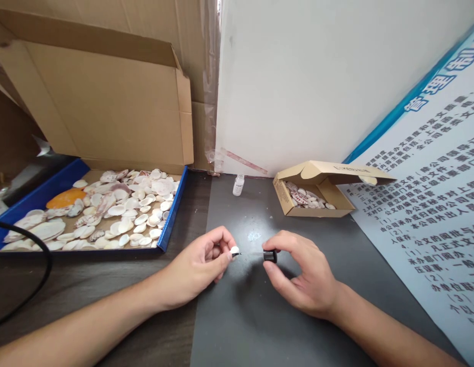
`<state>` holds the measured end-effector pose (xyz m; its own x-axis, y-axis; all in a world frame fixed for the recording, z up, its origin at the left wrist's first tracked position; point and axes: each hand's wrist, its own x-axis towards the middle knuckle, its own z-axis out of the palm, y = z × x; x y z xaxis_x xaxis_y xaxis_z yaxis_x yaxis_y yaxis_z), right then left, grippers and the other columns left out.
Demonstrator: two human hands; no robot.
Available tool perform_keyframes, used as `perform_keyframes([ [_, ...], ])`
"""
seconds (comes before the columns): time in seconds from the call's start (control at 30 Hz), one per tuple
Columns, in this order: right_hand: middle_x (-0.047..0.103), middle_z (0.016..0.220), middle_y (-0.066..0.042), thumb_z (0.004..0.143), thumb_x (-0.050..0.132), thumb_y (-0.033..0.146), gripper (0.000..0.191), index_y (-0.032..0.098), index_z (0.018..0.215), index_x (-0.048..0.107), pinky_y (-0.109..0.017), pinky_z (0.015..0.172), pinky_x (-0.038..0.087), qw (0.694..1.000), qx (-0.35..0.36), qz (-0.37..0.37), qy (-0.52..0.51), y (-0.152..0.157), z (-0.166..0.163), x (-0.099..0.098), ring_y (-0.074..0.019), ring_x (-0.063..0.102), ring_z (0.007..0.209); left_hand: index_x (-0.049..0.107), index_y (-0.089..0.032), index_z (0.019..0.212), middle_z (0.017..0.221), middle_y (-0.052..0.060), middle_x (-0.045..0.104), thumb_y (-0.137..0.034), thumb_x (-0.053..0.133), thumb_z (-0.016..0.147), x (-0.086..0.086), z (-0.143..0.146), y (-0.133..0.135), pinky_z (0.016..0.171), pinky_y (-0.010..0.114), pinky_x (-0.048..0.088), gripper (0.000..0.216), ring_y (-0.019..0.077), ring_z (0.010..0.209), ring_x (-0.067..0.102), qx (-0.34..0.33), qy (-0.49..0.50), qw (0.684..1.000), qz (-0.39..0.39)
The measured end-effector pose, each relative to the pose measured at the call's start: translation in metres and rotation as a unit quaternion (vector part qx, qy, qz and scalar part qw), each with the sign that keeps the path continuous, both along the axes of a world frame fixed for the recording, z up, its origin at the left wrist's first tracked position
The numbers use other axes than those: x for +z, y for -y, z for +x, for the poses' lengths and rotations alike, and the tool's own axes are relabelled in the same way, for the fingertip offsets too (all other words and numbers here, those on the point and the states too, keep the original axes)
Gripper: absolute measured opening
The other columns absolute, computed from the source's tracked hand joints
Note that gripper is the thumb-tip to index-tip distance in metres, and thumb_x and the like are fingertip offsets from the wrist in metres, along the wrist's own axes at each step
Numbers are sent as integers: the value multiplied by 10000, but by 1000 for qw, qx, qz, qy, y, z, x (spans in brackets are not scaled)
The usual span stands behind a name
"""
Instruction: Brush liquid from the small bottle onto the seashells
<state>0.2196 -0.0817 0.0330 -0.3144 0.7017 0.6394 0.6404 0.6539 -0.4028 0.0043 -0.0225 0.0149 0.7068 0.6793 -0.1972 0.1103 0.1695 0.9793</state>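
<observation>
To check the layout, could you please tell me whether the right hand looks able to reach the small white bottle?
Probably yes: nothing appears to stand between the right hand and the small white bottle, though that hand is occupied with a black cap.

The bottle point(239, 186) stands on the bench point(233, 321). Left of the bottle lies the box point(173, 208), with shells point(140, 219) in it; right of the bottle sits the carton point(317, 210), holding more shells point(298, 198). A panel point(298, 76) rises behind the bottle, and a poster point(431, 214) is far to its right. In front of the bottle, the left hand point(201, 262), with a small piece point(234, 250), faces the right hand point(308, 272), with a cap point(270, 256).
</observation>
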Motion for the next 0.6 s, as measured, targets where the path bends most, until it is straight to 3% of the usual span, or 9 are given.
perform_keyframes([
  [0.37, 584, 664, 37, 824, 546, 128, 146, 229, 927, 525, -257, 520, 471, 1000, -29, -4, -2, 0, 0, 4, -131, 561, 523, 496, -192, 867, 683, -71, 442, -483, 623, 881, 3, 0, 0, 560, 229, 344, 317, 85, 578, 408, 0, -10, 1000, -4],
  [0.6, 574, 682, 45, 830, 540, 136, 200, 233, 1001, 501, -249, 525, 489, 999, -33, -17, -16, 2, 0, 1, -126, 572, 521, 499, -197, 863, 688, -68, 437, -478, 619, 883, 3, 0, 1, 568, 236, 338, 306, 94, 596, 402, -4, -13, 1000, 9],
])
